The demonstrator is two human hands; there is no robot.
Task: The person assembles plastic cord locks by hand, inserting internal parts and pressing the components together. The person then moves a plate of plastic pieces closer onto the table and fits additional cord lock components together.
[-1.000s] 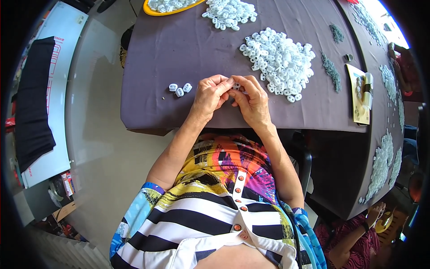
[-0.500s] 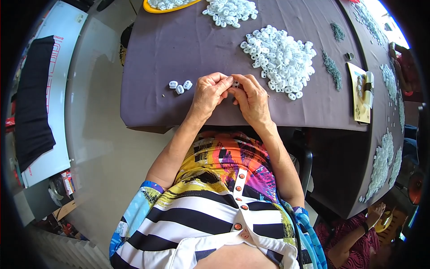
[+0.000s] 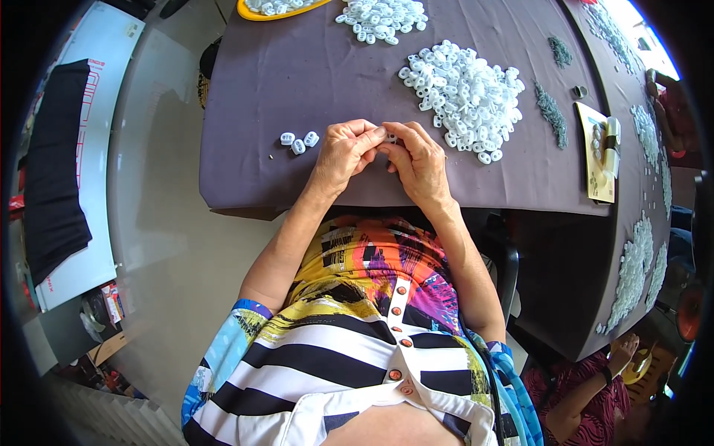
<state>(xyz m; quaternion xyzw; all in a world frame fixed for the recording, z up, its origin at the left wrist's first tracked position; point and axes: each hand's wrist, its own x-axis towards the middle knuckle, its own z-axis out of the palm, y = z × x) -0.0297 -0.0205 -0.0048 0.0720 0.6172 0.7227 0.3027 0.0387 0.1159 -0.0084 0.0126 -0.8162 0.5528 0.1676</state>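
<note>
My left hand (image 3: 347, 152) and my right hand (image 3: 419, 160) meet over the table near its front edge, fingers closed in a pinch. Between their fingertips sits a small white two-holed cord lock (image 3: 392, 138), mostly covered by the fingers. Left of my left hand lie 3 similar white cord locks (image 3: 299, 147), close together on the cloth. Just beyond my right hand, a large heap of loose white pieces (image 3: 468, 97) spreads to the right.
A dark cloth covers the table (image 3: 290, 82). Farther back are a second white heap (image 3: 381, 18) and a yellow tray (image 3: 286, 13). Grey-green small parts (image 3: 551, 115) and a cream pad (image 3: 593, 156) lie to the right. Another person's hand (image 3: 623, 353) shows at lower right.
Almost nothing differs. Both hands stay together around the cord lock, with only a slight shift of the fingers.
</note>
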